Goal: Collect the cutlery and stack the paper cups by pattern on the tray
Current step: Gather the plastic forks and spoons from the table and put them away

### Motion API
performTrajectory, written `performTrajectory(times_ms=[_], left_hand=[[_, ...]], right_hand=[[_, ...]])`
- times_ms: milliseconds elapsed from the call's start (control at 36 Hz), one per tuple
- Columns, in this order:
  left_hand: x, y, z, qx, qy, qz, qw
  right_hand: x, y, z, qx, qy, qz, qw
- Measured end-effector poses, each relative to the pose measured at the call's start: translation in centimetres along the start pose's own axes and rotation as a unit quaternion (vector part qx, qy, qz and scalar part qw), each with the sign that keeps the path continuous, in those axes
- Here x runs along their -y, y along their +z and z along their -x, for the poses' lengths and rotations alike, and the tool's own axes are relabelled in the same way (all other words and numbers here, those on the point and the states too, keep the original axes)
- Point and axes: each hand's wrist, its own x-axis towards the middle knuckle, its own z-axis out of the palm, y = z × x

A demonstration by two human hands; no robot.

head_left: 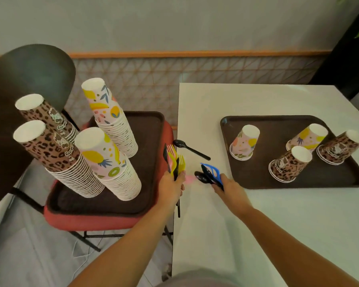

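Forks (175, 162) gripped in left hand (171, 186) — spoons (207, 175) (black, blue) pinched by right hand (229, 188).

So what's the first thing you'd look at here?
Probably the four tall cup stacks on the tray on the red chair, two leopard-print, two fruity. Next, the left hand gripping colourful forks, and the right hand holding blue and black cutlery over the white table.

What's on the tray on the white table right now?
Four upside-down cup stacks on the tray: two fruit-print, two leopard-print. No cutlery visible; anything under them is hidden.
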Motion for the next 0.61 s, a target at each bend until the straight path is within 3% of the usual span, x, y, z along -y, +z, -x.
performTrajectory(times_ms=[167,333,500,611], left_hand=[[-0.7,0.0,-0.2,0.043,-0.019,0.034,0.998],[-1.7,0.3,-0.2,0.071,-0.007,0.073,0.995],[-2.3,0.6,-0.7,0.027,0.007,0.07,0.997],[-3.1,1.6,-0.9,0.013,-0.01,0.098,0.995]], right_hand=[[3.8,0.2,-0.6,-0.021,0.027,-0.117,0.993],[7.3,0.8,-1.9,0.006,0.03,-0.074,0.997],[8.7,0.7,-3.1,0.037,0.038,-0.09,0.995],[9.1,0.6,-3.6,0.044,0.043,-0.032,0.998]])
